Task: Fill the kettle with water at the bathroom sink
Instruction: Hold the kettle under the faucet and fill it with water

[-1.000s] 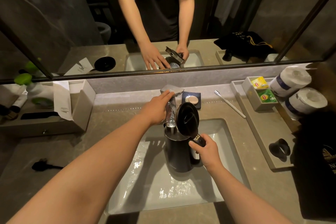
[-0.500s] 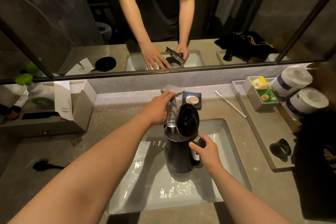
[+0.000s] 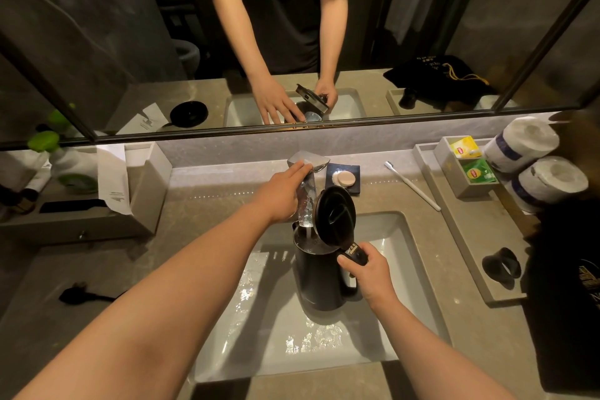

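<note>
A dark grey kettle stands upright over the white sink basin, its round lid flipped open. My right hand grips the kettle's handle. A chrome faucet runs a stream of water straight down into the kettle's mouth. My left hand rests on the faucet's flat lever, fingers laid over its top. Water glistens on the basin floor around the kettle's base.
The black kettle base lies on the counter at left. A soap dish and a toothbrush sit behind the sink. A tray at right holds tea bags, paper rolls and a black object.
</note>
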The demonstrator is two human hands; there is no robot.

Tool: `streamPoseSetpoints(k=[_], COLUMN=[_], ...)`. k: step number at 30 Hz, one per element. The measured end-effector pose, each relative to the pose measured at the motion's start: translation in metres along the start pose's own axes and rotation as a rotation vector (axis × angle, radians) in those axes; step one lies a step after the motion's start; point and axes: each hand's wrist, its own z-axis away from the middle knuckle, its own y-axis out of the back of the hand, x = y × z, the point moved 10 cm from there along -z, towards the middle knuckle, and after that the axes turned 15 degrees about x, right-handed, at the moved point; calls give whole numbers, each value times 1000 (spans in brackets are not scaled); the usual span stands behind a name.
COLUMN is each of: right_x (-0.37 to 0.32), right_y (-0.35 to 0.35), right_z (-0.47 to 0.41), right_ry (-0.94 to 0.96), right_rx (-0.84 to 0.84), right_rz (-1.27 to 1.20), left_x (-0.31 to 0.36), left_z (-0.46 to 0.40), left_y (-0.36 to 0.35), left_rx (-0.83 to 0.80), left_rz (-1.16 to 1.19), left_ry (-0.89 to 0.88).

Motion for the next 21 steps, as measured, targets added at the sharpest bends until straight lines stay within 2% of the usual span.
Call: streamPoseSetpoints(k=[21], right_x=[3], right_y=[-1], right_z=[-1], right_ry=[-9], right_rx=[3], right_rz=[-6], left_x=[-1], left_z=[0], left_y=[-2], left_rx=[-13], left_rz=[-12], left_ry=[4])
